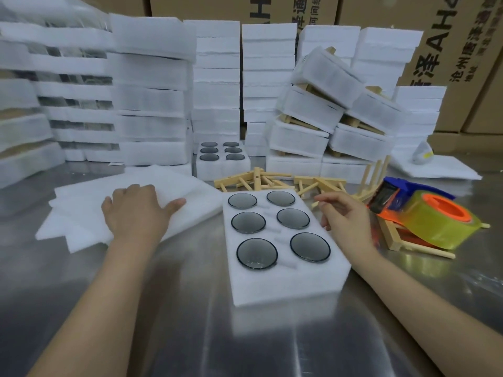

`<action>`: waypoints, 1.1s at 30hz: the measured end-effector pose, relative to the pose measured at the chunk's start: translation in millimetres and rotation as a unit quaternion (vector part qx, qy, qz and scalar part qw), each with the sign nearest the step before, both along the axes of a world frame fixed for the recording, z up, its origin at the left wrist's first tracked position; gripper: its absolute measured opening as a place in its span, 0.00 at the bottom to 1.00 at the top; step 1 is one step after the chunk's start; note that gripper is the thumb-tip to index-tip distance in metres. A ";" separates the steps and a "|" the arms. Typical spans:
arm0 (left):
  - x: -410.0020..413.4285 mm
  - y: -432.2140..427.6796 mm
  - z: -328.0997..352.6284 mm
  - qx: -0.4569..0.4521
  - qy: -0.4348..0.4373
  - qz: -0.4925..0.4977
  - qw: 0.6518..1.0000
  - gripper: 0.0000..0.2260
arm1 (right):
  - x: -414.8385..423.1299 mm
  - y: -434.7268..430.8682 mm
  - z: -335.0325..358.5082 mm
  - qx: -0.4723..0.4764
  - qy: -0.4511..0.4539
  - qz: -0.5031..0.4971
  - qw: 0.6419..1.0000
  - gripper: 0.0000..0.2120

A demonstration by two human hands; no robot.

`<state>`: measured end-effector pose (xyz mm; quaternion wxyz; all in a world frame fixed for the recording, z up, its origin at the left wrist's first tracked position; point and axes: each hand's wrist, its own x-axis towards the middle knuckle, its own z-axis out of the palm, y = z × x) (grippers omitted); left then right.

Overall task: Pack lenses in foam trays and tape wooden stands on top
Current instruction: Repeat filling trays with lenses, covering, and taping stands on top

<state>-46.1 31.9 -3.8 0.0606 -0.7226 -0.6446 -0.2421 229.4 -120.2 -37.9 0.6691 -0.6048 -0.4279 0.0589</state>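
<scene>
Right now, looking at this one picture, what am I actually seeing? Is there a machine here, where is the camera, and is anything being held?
No machine here: these are a person's two bare hands, filmed by a wide-angle camera worn on the head, looking down at a metal table. The left hand rests on a pile of thin foam sheets; its fingertips are hidden. The right hand hovers at the right edge of a foam tray, loosely curled and holding nothing. Six dark round lenses sit in the tray's holes. Behind it lie loose wooden stands; to the right, a tape dispenser. Stacked foam trays stand at the back.
</scene>
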 end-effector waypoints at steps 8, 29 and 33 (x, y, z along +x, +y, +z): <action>12.4 -6.5 3.3 0.154 -0.113 -0.018 0.981 0.14 | -3.6 0.3 5.2 -0.001 0.022 0.012 1.000 0.11; 74.1 -81.3 1.4 0.185 -0.463 -0.477 0.724 0.04 | -22.9 -19.2 29.6 -0.230 -0.102 0.214 0.944 0.20; 71.4 -78.0 15.6 -0.044 -0.683 -0.387 0.618 0.24 | -25.4 -17.0 31.9 -0.176 -0.082 0.194 0.962 0.25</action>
